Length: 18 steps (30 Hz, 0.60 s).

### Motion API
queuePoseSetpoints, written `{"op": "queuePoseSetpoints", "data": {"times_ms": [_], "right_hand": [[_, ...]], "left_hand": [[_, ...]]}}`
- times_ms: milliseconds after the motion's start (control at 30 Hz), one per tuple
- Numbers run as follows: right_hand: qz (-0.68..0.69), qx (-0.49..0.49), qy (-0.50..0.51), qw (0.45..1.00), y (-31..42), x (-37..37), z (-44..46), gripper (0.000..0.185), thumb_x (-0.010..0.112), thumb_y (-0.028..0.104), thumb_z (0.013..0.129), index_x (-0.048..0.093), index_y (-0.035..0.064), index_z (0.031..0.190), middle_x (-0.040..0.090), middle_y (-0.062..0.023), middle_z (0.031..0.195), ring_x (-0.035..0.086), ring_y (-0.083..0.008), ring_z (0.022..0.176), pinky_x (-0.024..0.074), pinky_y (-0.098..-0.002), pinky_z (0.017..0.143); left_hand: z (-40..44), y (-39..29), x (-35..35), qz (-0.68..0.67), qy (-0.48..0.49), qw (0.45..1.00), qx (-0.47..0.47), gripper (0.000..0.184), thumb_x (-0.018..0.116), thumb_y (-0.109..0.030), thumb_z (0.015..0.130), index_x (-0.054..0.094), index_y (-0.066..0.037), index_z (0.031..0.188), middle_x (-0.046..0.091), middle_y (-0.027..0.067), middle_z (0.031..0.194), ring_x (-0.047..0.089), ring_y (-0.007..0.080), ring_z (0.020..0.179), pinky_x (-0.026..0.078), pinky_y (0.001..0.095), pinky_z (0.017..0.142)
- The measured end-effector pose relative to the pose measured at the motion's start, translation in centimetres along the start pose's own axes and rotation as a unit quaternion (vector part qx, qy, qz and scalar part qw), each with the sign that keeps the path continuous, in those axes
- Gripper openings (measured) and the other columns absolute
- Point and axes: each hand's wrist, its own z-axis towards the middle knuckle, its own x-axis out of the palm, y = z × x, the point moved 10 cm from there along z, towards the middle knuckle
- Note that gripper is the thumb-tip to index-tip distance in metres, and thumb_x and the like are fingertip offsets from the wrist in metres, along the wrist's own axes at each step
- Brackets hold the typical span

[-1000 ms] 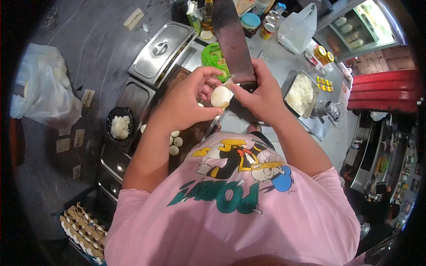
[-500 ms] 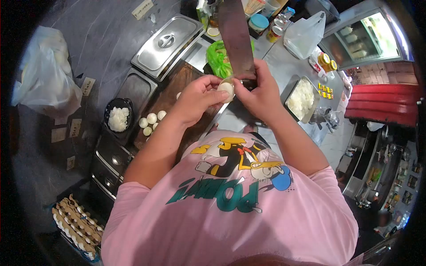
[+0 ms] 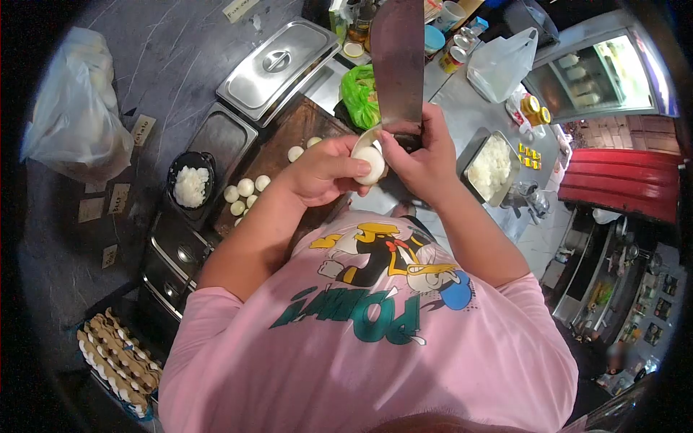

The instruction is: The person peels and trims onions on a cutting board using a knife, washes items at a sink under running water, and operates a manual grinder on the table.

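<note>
My left hand (image 3: pixel 323 170) is closed around a pale, round onion (image 3: pixel 369 167), thumb across its front. My right hand (image 3: pixel 424 160) grips a broad-bladed knife (image 3: pixel 399 65), its dark blade pointing away from me. The right thumb presses at a loose strip of skin (image 3: pixel 367 137) along the onion's top, beside the base of the blade. Below my hands lies a brown wooden cutting board (image 3: pixel 299 119). Several peeled onions (image 3: pixel 246 187) rest on it to the left, partly hidden by my left forearm.
Left of the board stands a black bowl (image 3: pixel 191 189) of chopped white pieces. A metal tray (image 3: pixel 492 167) with similar pieces is on the right. Beyond the board are a green plastic bag (image 3: pixel 359 94) and a lidded steel pan (image 3: pixel 278 63). Egg trays (image 3: pixel 119 364) sit lower left.
Both hands have come slightly lower with the onion and knife. The onion has turned to show more of its white face, and a skin strip now stands off its top.
</note>
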Motion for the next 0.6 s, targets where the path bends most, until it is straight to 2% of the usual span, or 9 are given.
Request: {"op": "queuePoseSetpoints", "data": {"times_ms": [200, 267, 300, 333, 367, 400, 467, 533, 600], "right_hand": [[0.025, 0.0, 0.019, 1.0, -0.5, 1.0, -0.3, 0.055, 0.084, 0.012, 0.096, 0.054, 0.0055, 0.142, 0.08, -0.0105, 0.108, 0.08, -0.0191, 0.1, 0.0614, -0.0341, 0.087], [-0.08, -0.019, 0.028, 0.996, -0.2, 1.0, -0.3, 0.054, 0.085, 0.006, 0.096, 0.051, 0.0043, 0.138, 0.075, -0.0098, 0.113, 0.074, -0.0147, 0.103, 0.0606, -0.0317, 0.087], [-0.036, 0.034, 0.04, 0.998, -1.3, 1.2, -0.5, 0.054, 0.086, 0.007, 0.094, 0.053, 0.0041, 0.136, 0.076, -0.0081, 0.113, 0.074, -0.0147, 0.1, 0.0608, -0.0327, 0.088], [-0.067, 0.028, 0.034, 0.997, -1.4, 1.2, -0.2, 0.053, 0.086, 0.006, 0.094, 0.054, 0.0039, 0.136, 0.076, -0.0071, 0.111, 0.075, -0.0144, 0.101, 0.0611, -0.0332, 0.089], [-0.037, -0.066, 0.025, 0.997, 0.4, 1.3, 0.3, 0.053, 0.086, 0.006, 0.094, 0.055, 0.0037, 0.136, 0.077, -0.0075, 0.109, 0.075, -0.014, 0.1, 0.061, -0.0326, 0.089], [-0.03, -0.04, 0.031, 0.998, -0.3, 1.2, 0.3, 0.052, 0.086, 0.006, 0.094, 0.055, 0.0034, 0.136, 0.077, -0.0083, 0.109, 0.076, -0.0142, 0.099, 0.0611, -0.0325, 0.089], [-0.051, -0.052, 0.017, 0.997, 1.0, 0.8, 0.7, 0.049, 0.084, 0.005, 0.096, 0.055, 0.0029, 0.135, 0.078, -0.01, 0.108, 0.077, -0.0154, 0.1, 0.0613, -0.0327, 0.089], [-0.057, -0.025, 0.017, 0.998, -0.1, 0.5, 1.1, 0.047, 0.083, 0.012, 0.097, 0.061, 0.0025, 0.138, 0.077, -0.0137, 0.114, 0.078, -0.0224, 0.103, 0.061, -0.0369, 0.091], [-0.037, -0.043, 0.004, 0.998, 0.2, 0.5, 1.5, 0.047, 0.083, 0.012, 0.097, 0.062, 0.0027, 0.138, 0.077, -0.014, 0.113, 0.078, -0.0233, 0.103, 0.0609, -0.0372, 0.09]], "left_hand": [[-0.3, -0.2, 0.0, 0.079, 0.046, 0.995, -0.049, 0.046, 0.086, -0.012, 0.09, 0.069, -0.004, 0.133, 0.075, 0.0067, 0.109, 0.074, 0.0174, 0.093, 0.062, 0.0327, 0.079], [-0.5, 0.2, -0.8, 0.098, 0.035, 0.993, -0.062, 0.05, 0.087, -0.009, 0.088, 0.068, -0.003, 0.134, 0.076, 0.0073, 0.113, 0.075, 0.0184, 0.096, 0.062, 0.033, 0.08], [-0.4, 0.5, -1.3, 0.086, 0.037, 0.993, -0.066, 0.054, 0.087, -0.008, 0.087, 0.068, -0.003, 0.136, 0.076, 0.0074, 0.115, 0.075, 0.0195, 0.1, 0.062, 0.0338, 0.081], [-0.3, 0.2, -1.1, 0.064, 0.041, 0.996, -0.053, 0.056, 0.087, -0.006, 0.087, 0.066, -0.003, 0.139, 0.076, 0.0083, 0.117, 0.075, 0.0203, 0.102, 0.063, 0.0348, 0.082], [-0.4, 0.1, -1.3, 0.049, 0.024, 0.997, -0.061, 0.057, 0.086, -0.006, 0.088, 0.065, -0.002, 0.141, 0.075, 0.0089, 0.119, 0.075, 0.0209, 0.104, 0.062, 0.0357, 0.084], [-0.1, 0.3, -2.2, 0.037, 0.033, 0.998, -0.045, 0.055, 0.084, -0.009, 0.092, 0.064, -0.002, 0.143, 0.074, 0.0093, 0.122, 0.075, 0.0212, 0.104, 0.062, 0.0362, 0.086], [0.1, 0.1, -2.5, -0.059, 0.003, 0.998, -0.011, 0.052, 0.081, -0.015, 0.098, 0.062, -0.002, 0.144, 0.072, 0.0083, 0.122, 0.073, 0.0206, 0.104, 0.061, 0.0353, 0.086], [0.4, -1.6, -1.3, -0.059, -0.019, 0.996, 0.065, 0.053, 0.08, -0.017, 0.098, 0.061, -0.003, 0.146, 0.071, 0.0074, 0.122, 0.072, 0.0193, 0.103, 0.06, 0.0341, 0.084], [1.0, -1.7, -1.0, -0.073, -0.02, 0.994, 0.08, 0.054, 0.078, -0.017, 0.098, 0.06, -0.004, 0.146, 0.071, 0.007, 0.123, 0.071, 0.0188, 0.104, 0.06, 0.034, 0.082]]}}
